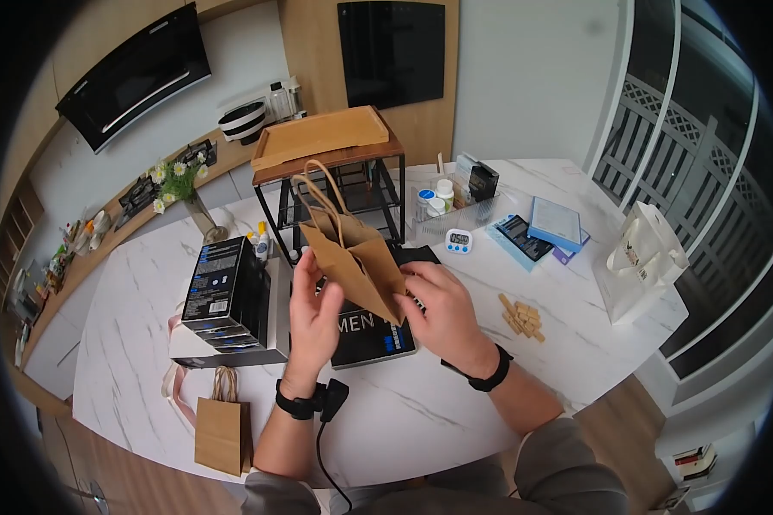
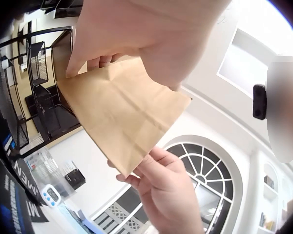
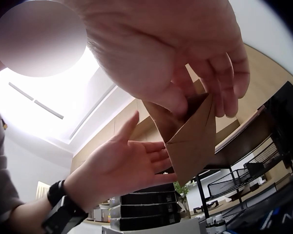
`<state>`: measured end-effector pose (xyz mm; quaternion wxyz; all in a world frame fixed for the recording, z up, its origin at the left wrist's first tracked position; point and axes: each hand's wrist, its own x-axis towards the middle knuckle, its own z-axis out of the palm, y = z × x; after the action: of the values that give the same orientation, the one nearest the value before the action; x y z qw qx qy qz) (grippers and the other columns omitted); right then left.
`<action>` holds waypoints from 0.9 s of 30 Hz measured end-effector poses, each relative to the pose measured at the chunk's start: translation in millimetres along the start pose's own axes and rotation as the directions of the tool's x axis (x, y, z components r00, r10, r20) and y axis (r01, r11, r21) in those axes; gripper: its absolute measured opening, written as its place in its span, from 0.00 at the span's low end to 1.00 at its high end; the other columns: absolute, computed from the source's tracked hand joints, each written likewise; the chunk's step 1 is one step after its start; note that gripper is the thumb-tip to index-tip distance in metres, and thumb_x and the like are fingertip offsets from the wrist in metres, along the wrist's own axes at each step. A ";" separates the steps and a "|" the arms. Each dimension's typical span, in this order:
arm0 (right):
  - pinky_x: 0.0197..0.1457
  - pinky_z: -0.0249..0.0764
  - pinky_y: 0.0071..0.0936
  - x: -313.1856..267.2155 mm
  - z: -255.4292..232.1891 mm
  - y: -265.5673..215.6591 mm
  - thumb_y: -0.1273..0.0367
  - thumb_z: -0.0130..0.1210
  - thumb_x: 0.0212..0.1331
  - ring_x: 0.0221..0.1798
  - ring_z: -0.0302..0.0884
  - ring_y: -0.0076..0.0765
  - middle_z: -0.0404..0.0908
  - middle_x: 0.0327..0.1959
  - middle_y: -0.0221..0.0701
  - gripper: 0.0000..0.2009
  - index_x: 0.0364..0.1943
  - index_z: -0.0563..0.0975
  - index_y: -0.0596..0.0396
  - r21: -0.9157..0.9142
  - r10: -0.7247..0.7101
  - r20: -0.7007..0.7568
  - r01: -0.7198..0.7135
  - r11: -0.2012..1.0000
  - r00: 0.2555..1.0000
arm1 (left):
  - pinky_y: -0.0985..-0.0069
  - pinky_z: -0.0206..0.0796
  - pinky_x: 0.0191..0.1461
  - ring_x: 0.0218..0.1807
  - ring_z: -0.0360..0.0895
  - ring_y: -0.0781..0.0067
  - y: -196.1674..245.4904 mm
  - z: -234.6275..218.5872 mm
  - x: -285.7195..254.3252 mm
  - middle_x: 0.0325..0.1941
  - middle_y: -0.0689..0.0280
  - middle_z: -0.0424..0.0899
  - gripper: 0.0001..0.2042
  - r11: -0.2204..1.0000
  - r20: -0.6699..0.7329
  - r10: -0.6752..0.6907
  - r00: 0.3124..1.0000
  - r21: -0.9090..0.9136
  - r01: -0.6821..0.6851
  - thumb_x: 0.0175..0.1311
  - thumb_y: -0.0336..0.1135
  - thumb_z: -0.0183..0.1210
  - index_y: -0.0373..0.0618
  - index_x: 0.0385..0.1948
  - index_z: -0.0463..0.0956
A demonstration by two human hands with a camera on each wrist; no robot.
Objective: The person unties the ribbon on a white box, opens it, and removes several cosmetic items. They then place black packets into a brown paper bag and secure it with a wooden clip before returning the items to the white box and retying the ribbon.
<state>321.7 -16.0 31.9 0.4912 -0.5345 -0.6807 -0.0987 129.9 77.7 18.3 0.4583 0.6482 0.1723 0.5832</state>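
A small brown paper bag [image 1: 356, 257] with twisted handles is held tilted above the marble table [image 1: 455, 403], its handles pointing up and to the left. My left hand [image 1: 312, 313] lies with straight fingers against the bag's left side. My right hand [image 1: 438, 313] pinches the folded bottom of the bag. In the left wrist view the bag [image 2: 122, 112] hangs below my left hand [image 2: 151, 29], and the right hand [image 2: 166, 190] grips its lower corner. In the right wrist view my right hand [image 3: 176, 53] has fingers in the bottom fold of the bag [image 3: 190, 141], with the left hand [image 3: 122, 165] flat beside it.
Under the bag lies a black package [image 1: 369, 330] marked MEN. A stack of black boxes [image 1: 228, 296] stands to the left, and a second brown bag [image 1: 222, 429] lies flat at the near edge. Behind are a wire rack [image 1: 335, 163], wooden blocks [image 1: 521, 319] and a white tote [image 1: 640, 266].
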 end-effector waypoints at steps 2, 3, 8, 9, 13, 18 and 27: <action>0.50 0.77 0.43 3.4 -3.9 0.6 0.72 0.66 0.59 0.43 0.82 0.50 0.86 0.44 0.36 0.05 0.36 0.83 0.59 0.013 -0.001 -0.032 0.001 1.000 0.999 | 0.72 0.67 0.70 0.64 0.75 0.72 -0.8 -8.8 2.7 0.62 0.61 0.79 0.23 0.986 -0.040 -0.149 0.988 -0.077 0.145 0.77 0.32 0.60 0.36 0.69 0.65; 0.45 0.77 0.44 3.4 -6.7 2.2 0.72 0.65 0.61 0.38 0.81 0.51 0.85 0.38 0.37 0.05 0.35 0.83 0.59 0.018 0.041 -0.005 -0.040 0.999 0.999 | 0.76 0.67 0.68 0.59 0.78 0.80 1.2 -9.5 2.0 0.57 0.67 0.83 0.11 0.988 -0.046 -0.130 0.990 -0.085 0.126 0.83 0.32 0.53 0.39 0.59 0.73; 0.27 0.71 0.43 6.0 -1.4 11.7 0.71 0.61 0.67 0.25 0.79 0.56 0.79 0.21 0.43 0.06 0.34 0.82 0.59 0.256 0.277 0.101 -0.294 0.921 0.956 | 0.79 0.68 0.59 0.51 0.76 0.83 5.5 -12.3 4.8 0.48 0.67 0.84 0.07 0.994 -0.095 -0.108 0.990 -0.035 0.105 0.82 0.33 0.54 0.38 0.49 0.73; 0.30 0.74 0.38 6.8 -9.3 13.2 0.72 0.60 0.68 0.26 0.80 0.54 0.82 0.22 0.42 0.06 0.34 0.82 0.61 0.189 0.328 0.190 -0.362 0.913 0.926 | 0.80 0.69 0.57 0.49 0.77 0.83 4.1 -13.6 5.1 0.47 0.67 0.84 0.07 0.996 -0.115 -0.087 0.990 -0.008 0.087 0.82 0.33 0.54 0.38 0.49 0.73; 0.31 0.76 0.35 -0.3 7.8 35.1 0.73 0.59 0.68 0.24 0.81 0.48 0.83 0.22 0.39 0.06 0.36 0.82 0.61 0.396 0.326 0.153 -0.360 0.845 0.933 | 0.82 0.70 0.51 0.43 0.78 0.84 3.7 -15.7 3.7 0.41 0.68 0.85 0.07 0.992 -0.153 0.050 0.987 0.120 -0.032 0.82 0.33 0.56 0.38 0.45 0.74; 0.38 0.79 0.33 3.7 -19.3 -1.6 0.80 0.58 0.66 0.35 0.87 0.41 0.89 0.35 0.38 0.04 0.41 0.83 0.61 0.261 0.094 -0.261 -0.023 0.965 0.961 | 0.84 0.68 0.45 0.39 0.76 0.86 7.2 -13.5 2.9 0.36 0.72 0.83 0.07 0.965 -0.133 0.074 0.988 0.261 -0.037 0.81 0.31 0.58 0.38 0.41 0.76; 0.44 0.81 0.30 7.8 -30.1 1.3 0.87 0.47 0.63 0.40 0.88 0.43 0.89 0.41 0.44 0.14 0.45 0.82 0.65 0.265 -0.003 -0.057 0.018 0.964 0.998 | 0.61 0.62 0.75 0.63 0.82 0.65 12.3 -15.0 8.4 0.55 0.58 0.90 0.04 0.855 0.015 0.242 0.970 0.470 -0.220 0.77 0.28 0.60 0.38 0.41 0.79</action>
<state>340.2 -30.5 52.5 0.5769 -0.4571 -0.6765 -0.0242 114.6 83.6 31.6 0.2110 0.7424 0.2391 0.5892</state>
